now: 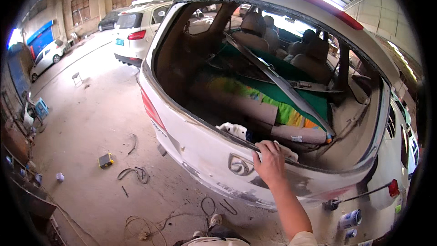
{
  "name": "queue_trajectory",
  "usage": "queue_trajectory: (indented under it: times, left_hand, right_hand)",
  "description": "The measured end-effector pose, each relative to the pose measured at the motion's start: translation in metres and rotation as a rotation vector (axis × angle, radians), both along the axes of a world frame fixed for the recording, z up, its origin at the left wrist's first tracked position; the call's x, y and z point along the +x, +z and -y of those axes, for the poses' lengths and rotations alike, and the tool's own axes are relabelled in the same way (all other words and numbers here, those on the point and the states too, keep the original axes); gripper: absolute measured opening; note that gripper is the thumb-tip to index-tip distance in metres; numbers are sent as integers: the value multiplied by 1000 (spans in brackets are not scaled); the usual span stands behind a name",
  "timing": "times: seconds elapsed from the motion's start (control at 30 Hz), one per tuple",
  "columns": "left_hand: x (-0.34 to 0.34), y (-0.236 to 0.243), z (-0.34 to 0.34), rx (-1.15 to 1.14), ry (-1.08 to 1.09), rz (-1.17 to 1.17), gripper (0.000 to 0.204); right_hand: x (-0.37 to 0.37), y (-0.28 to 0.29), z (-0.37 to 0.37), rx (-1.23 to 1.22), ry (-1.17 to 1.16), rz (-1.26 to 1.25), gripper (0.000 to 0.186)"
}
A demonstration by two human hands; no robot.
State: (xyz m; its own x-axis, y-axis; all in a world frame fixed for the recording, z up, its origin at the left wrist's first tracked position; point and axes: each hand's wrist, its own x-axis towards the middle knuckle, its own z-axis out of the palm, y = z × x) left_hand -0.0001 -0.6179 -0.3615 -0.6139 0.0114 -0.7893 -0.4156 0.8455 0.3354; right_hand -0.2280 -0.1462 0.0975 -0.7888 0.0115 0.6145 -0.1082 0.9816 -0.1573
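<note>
My right hand [271, 161] reaches up to the lower edge of the rear window opening of a white car [195, 143]. Its fingers bend over the lip, and what they hold, if anything, is hidden. Just behind and beside the fingers lies a crumpled white item [288, 152], perhaps cloth. A second white item [233, 130] with a dark blue part rests on the same ledge further left. Below the hand, the round emblem recess [241, 164] sits in scuffed, partly sanded paint. My left hand is out of the picture.
Inside the car lie a long dark trim strip [282, 84], a green sheet [314, 102] and rolled mats [298, 134]. On the floor are cables [136, 173], a yellow-black box [105, 160] and paint cans [349, 219]. Another white car [136, 32] stands behind left.
</note>
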Motion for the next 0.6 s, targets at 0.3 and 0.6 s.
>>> queue_trajectory:
  times: [0.3, 0.6]
  left_hand:
    - [12, -8, 11, -67, 84, -68, 42]
    - [-52, 21, -47, -3, 154, -46, 43]
  right_hand:
    - [-39, -5, 5, -66, 1, 154, 16]
    - [-46, -7, 2, -182, -21, 184, 15]
